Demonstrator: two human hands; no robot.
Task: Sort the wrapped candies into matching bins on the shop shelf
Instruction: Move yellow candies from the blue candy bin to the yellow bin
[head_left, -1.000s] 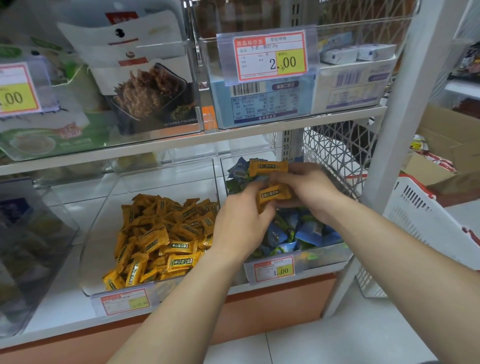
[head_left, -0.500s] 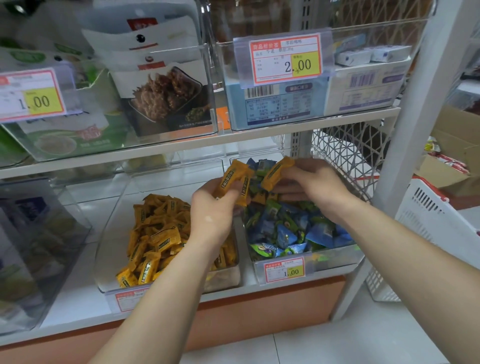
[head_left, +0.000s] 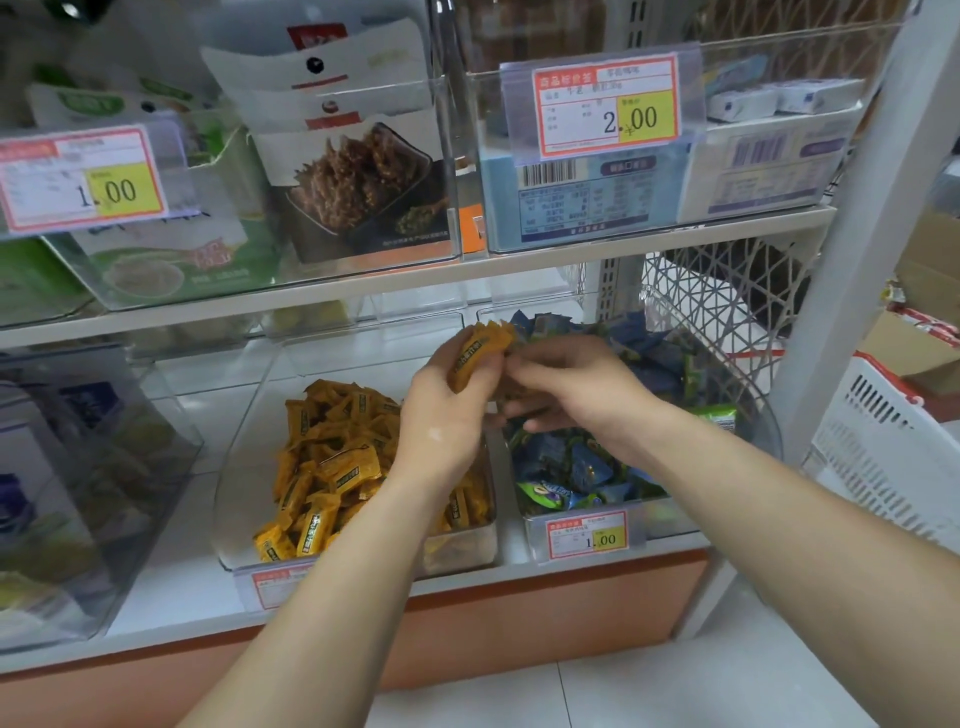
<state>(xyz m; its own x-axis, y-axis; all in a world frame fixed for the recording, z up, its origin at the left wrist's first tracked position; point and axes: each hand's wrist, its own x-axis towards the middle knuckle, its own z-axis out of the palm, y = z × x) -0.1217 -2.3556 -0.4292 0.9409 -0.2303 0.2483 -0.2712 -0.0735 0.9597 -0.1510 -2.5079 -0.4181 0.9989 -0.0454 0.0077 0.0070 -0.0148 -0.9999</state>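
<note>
Yellow wrapped candies (head_left: 479, 353) clutched in curled fingers of left hand (head_left: 447, 415), above the gap between two clear bins. At 3 o'clock, right hand (head_left: 576, 395), fingertips meeting the bunch; grip not discernible. At 7 o'clock, yellow-candy bin (head_left: 244, 493); at 4 o'clock, blue-green bin (head_left: 670, 517).

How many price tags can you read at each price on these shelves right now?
1.00: 2, upper-left tag and lower-right tag
2.00: 1, upper-right tag
Unreadable: 1, lower-left tag
Total: 4
</note>
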